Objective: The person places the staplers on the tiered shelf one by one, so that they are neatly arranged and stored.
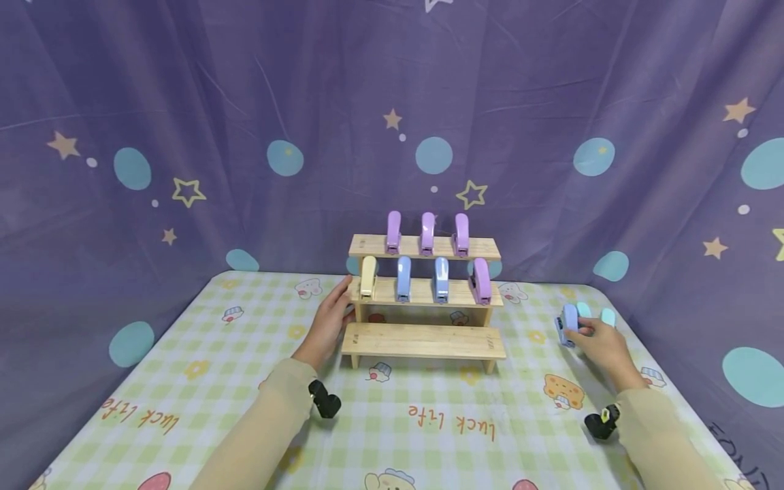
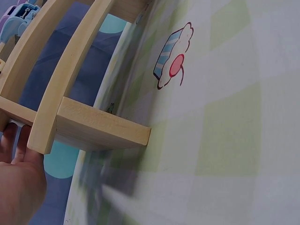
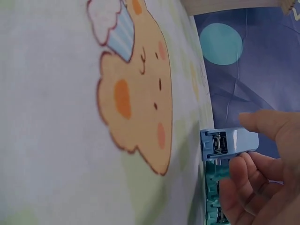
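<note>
My right hand [image 1: 603, 344] pinches a light blue stapler [image 3: 241, 140] at the right of the table, thumb on one side and fingers on the other. Two teal staplers [image 1: 608, 316] stand close behind that hand, partly hidden by it in the right wrist view. With its fingers fairly straight, my left hand [image 1: 327, 323] touches the left side of a three-tier wooden rack [image 1: 422, 340]. In the left wrist view its fingertips meet the side rail and are partly hidden. The middle tier carries one yellow stapler [image 1: 368, 278], two blue staplers [image 1: 403, 278] and a purple stapler [image 1: 481, 280].
Three purple staplers [image 1: 427, 233] stand in a row on the top tier. A green-and-white checked cloth [image 1: 245, 354] covers the table. Behind it hangs a purple curtain [image 1: 343, 88] with stars and dots. Black wrist cameras [image 1: 324, 400] sit on both sleeves.
</note>
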`<state>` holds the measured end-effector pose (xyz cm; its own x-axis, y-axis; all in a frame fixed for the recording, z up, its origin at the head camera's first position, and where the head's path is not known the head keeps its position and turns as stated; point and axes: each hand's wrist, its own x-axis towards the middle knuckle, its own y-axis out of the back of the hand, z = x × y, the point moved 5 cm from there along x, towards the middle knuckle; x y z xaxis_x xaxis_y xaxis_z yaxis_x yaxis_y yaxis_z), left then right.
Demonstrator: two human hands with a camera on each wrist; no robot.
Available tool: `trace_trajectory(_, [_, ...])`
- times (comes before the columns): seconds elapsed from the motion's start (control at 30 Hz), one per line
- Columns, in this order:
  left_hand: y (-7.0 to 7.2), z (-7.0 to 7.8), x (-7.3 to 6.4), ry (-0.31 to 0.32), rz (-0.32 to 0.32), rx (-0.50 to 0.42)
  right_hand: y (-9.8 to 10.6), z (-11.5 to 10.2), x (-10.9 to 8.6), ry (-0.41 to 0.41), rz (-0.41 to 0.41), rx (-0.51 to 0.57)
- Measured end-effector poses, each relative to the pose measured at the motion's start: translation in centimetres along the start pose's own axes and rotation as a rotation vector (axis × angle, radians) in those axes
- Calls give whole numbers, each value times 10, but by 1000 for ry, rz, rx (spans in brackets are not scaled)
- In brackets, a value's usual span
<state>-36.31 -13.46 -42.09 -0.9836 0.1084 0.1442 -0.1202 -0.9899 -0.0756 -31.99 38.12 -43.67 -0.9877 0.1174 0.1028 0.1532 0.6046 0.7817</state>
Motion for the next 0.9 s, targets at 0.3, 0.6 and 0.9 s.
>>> trace_trajectory(0.3, [0, 0, -1, -1, -6, -5, -9, 1, 9, -35, -49, -94])
trace_trajectory(0.6, [1, 0, 0, -1, 1, -1, -10, 1, 13, -65, -62, -116])
trace_trajectory(0.9, [-1, 1, -1, -5, -13, -2, -12, 5, 12, -60, -66, -73])
